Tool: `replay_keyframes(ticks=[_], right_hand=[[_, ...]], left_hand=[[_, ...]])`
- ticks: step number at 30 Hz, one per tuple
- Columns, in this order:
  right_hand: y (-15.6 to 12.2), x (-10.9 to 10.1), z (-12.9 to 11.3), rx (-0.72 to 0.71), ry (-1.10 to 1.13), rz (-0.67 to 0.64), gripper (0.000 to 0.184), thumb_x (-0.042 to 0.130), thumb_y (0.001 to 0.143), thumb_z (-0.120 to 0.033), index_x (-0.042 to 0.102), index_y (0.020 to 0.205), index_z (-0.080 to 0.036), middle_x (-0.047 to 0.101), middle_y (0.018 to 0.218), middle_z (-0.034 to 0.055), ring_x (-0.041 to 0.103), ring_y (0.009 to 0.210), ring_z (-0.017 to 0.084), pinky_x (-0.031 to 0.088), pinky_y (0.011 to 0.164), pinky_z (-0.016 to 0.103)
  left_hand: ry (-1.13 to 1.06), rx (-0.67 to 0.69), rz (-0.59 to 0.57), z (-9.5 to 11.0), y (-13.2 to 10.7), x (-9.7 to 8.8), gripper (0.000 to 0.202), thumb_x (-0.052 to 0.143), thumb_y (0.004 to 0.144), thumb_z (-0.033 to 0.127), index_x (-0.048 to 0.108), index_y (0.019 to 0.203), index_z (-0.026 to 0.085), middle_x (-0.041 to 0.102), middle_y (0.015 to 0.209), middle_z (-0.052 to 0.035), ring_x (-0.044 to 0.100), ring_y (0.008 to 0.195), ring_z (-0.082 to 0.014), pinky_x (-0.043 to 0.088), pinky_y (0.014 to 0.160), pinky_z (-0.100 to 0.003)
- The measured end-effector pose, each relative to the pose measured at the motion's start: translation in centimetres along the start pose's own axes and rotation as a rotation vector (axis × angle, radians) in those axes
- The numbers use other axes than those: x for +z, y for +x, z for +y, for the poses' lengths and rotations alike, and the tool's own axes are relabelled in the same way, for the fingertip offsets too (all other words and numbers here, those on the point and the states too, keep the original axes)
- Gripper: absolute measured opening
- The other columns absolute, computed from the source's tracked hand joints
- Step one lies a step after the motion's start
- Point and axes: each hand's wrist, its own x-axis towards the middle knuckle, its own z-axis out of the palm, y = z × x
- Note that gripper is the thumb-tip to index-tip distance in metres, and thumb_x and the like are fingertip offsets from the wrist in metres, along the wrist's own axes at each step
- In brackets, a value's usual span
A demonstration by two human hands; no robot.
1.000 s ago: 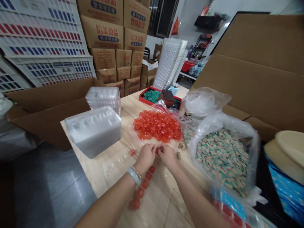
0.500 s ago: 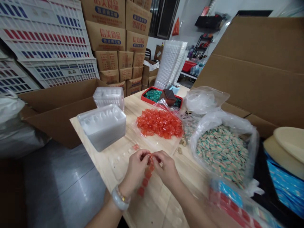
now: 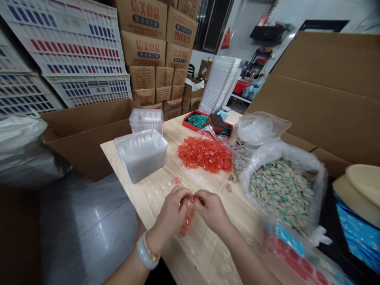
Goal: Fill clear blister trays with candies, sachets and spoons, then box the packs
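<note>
My left hand (image 3: 175,208), with a pale bangle at the wrist, and my right hand (image 3: 212,209) meet fingertip to fingertip above the wooden table. Both are closed in a pinch on a small red translucent piece (image 3: 192,198), mostly covered by the fingers. Just below them a row of red pieces (image 3: 186,224) lies in a clear plastic tray (image 3: 204,247), whose outline is hard to see. One loose red piece (image 3: 176,180) rests beyond my left hand. Farther off, a heap of red pieces (image 3: 204,154) is spread on a clear plastic sheet.
Stacked clear trays (image 3: 145,158) stand at the table's left edge. A red tray of green pieces (image 3: 196,120) holds a brown box (image 3: 215,123). To the right sits a plastic bag of small striped pieces (image 3: 282,190). Open cardboard boxes (image 3: 89,146) flank the table.
The view has shifted slightly, so the surroundings sit farther right. My hands stay together at the pinch, with the fingers bunched closer and the knuckles turned more toward the camera.
</note>
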Motion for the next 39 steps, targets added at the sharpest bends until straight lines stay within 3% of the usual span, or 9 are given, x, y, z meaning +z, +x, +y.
replay_keyframes(ticks=[5,10,14,17,21,24,28,31,39], right_hand=[[0.1,-0.4,0.3,0.369,0.614,-0.207,0.01,0.044,0.058,-0.023,0.049,0.053,-0.016,0.039,0.036,-0.0074,0.029,0.032,0.004,0.021,0.035,0.018],[-0.1,0.7,0.5,0.494,0.765,-0.333,0.009,0.044,0.058,-0.022,0.044,0.051,-0.016,0.033,0.035,-0.0089,0.021,0.03,0.003,0.013,0.033,0.017],[0.0,1.8,0.5,0.182,0.528,-0.117,0.008,0.047,0.067,-0.023,0.052,0.068,-0.016,0.043,0.051,-0.0053,0.039,0.043,0.007,0.032,0.042,0.019],[0.3,2.2,0.1,-0.162,0.29,-0.128,0.02,0.05,0.071,-0.019,0.056,0.091,-0.02,0.054,0.078,0.001,0.051,0.07,0.011,0.041,0.064,0.024],[0.9,2.5,-0.4,-0.275,0.09,-0.185,0.019,0.046,0.077,-0.014,0.057,0.091,-0.022,0.056,0.081,0.0022,0.053,0.075,0.012,0.042,0.068,0.025],[2.2,2.7,-0.3,-0.337,-0.05,-0.2,0.019,0.043,0.08,-0.014,0.055,0.093,-0.02,0.057,0.083,0.003,0.052,0.077,0.013,0.042,0.07,0.025],[5.7,3.5,0.5,-0.474,-0.318,-0.175,0.018,0.044,0.081,-0.016,0.056,0.093,-0.016,0.058,0.085,0.0062,0.049,0.083,0.017,0.039,0.075,0.029],[8.6,4.4,1.0,-0.561,-0.497,-0.225,0.014,0.047,0.08,-0.017,0.06,0.086,-0.018,0.059,0.081,0.0047,0.046,0.085,0.018,0.035,0.077,0.031],[10.9,5.1,0.7,-0.811,-0.672,-0.453,0.014,0.047,0.078,-0.012,0.061,0.079,-0.017,0.058,0.079,0.0047,0.043,0.088,0.018,0.032,0.077,0.03]], left_hand=[[0.035,0.046,-0.198,0.4,-0.9,-1.3,0.029,0.037,0.078,0.007,0.058,0.092,0.021,0.048,0.08,-0.0018,0.049,0.076,-0.011,0.04,0.069,-0.023],[0.1,-0.067,-0.247,0.2,-1.5,-1.6,0.017,0.042,0.077,0.015,0.059,0.08,0.019,0.049,0.078,-0.0013,0.048,0.072,-0.0119,0.039,0.067,-0.024],[-0.168,-0.41,-0.122,-1.9,-1.8,-0.9,0.019,0.045,0.075,0.028,0.051,0.062,0.016,0.047,0.059,0.0024,0.045,0.056,-0.0099,0.036,0.054,-0.022],[-0.518,-0.654,-0.034,-2.9,-1.8,-0.6,0.026,0.047,0.073,0.039,0.049,0.063,0.014,0.045,0.055,0.0032,0.042,0.05,-0.0084,0.034,0.05,-0.021],[-0.653,-0.671,0.043,-3.0,-1.1,-1.2,0.029,0.048,0.072,0.041,0.053,0.065,0.013,0.048,0.057,0.0017,0.043,0.051,-0.008,0.035,0.051,-0.021],[-0.418,-0.54,0.031,-3.5,-0.4,-2.2,0.028,0.043,0.076,0.037,0.055,0.068,0.014,0.05,0.058,0.0004,0.046,0.055,-0.0107,0.037,0.054,-0.023],[0.239,-0.251,0.169,-5.4,0.0,-3.4,0.019,0.044,0.077,0.024,0.056,0.09,0.017,0.056,0.087,-0.0056,0.05,0.084,-0.0189,0.038,0.075,-0.033],[0.593,-0.175,0.128,-6.9,0.1,-3.4,0.019,0.046,0.074,0.016,0.057,0.091,0.018,0.056,0.09,-0.0062,0.048,0.087,-0.0216,0.036,0.077,-0.037],[0.729,-0.172,0.088,-8.0,0.0,-2.7,0.017,0.04,0.078,0.012,0.054,0.087,0.017,0.055,0.084,-0.0056,0.047,0.082,-0.0199,0.037,0.073,-0.035]])
